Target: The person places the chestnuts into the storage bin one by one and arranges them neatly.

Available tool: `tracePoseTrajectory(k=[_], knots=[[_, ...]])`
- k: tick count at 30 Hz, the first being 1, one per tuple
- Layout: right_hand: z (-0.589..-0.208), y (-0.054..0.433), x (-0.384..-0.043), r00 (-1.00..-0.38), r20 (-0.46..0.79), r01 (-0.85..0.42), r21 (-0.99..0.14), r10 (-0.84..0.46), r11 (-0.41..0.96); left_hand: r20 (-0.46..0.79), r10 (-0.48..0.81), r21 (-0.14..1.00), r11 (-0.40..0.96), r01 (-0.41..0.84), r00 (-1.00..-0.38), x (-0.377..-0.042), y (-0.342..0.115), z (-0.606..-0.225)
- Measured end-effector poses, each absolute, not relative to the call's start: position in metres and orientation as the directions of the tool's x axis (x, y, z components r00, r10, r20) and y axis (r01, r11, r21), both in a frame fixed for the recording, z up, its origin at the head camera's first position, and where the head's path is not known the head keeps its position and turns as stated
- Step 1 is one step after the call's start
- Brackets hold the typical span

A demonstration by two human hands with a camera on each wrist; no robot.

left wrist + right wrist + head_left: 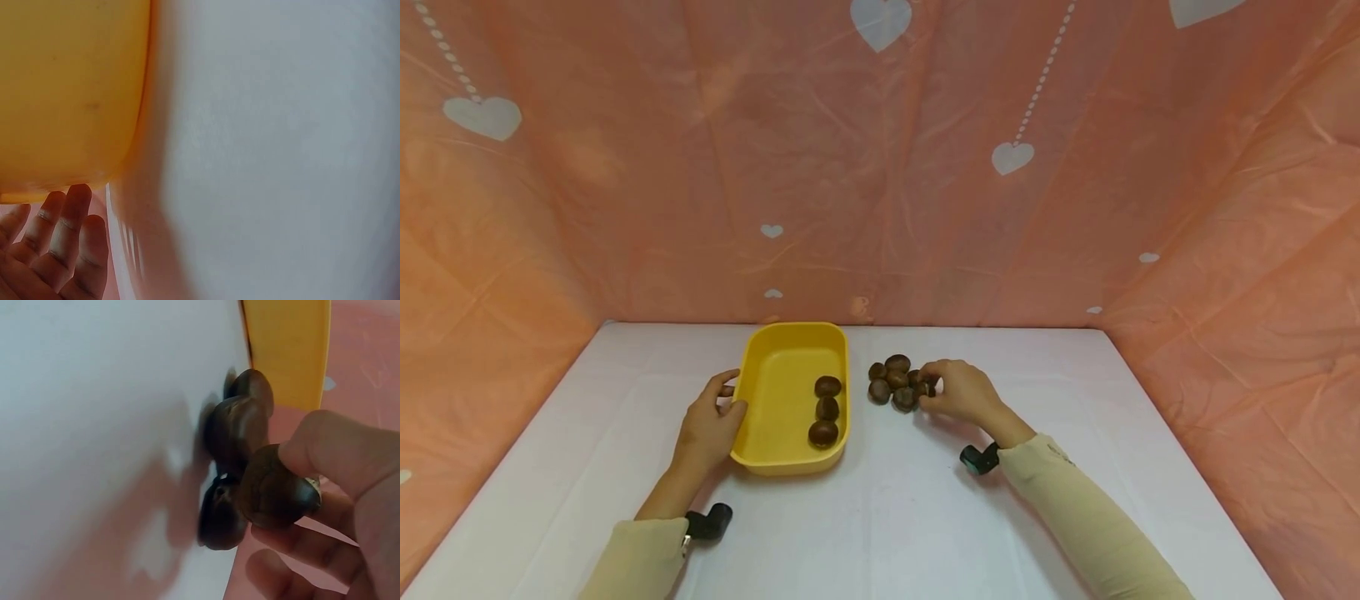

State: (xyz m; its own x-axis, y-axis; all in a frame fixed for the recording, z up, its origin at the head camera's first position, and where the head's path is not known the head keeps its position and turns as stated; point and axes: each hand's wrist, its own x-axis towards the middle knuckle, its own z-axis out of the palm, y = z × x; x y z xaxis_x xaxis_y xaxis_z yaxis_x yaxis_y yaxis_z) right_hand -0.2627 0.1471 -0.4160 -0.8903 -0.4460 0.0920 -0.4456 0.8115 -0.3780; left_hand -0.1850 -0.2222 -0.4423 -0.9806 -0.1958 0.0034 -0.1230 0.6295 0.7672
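My left hand (707,429) holds the left side of a yellow plastic tray (775,375), thumb at the rim and fingers against the outside. In the left wrist view its fingertips meet the tray's outer wall (69,106); the thumb is hidden there. Three brown chestnuts (827,408) lie in a row inside the tray, along its right wall. My right hand (966,392) is at the right side of a pile of chestnuts (897,380) on the table. Thumb and fingers pinch one chestnut (278,490), close beside the others in the right wrist view.
A white cloth (880,517) covers the table. Orange-pink sheeting (880,208) with white hearts hangs behind it and along both sides. Black wrist cameras (709,522) are strapped below both hands. The pile sits just right of the tray.
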Motion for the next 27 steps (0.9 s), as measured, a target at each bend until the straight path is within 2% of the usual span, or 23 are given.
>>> tracePoseTrajectory(k=[17,27], knots=[[-0.398,0.117,-0.267,-0.866,0.136,-0.495,-0.37,-0.481,0.786,0.0,-0.181,0.771,0.627,-0.115,-0.983,-0.187,-0.225,-0.443],[-0.389,0.094,-0.269,-0.822,0.187,-0.569,-0.339,-0.539,0.75,0.028,-0.176,0.771,0.63,-0.091,-0.984,-0.186,-0.223,-0.443]])
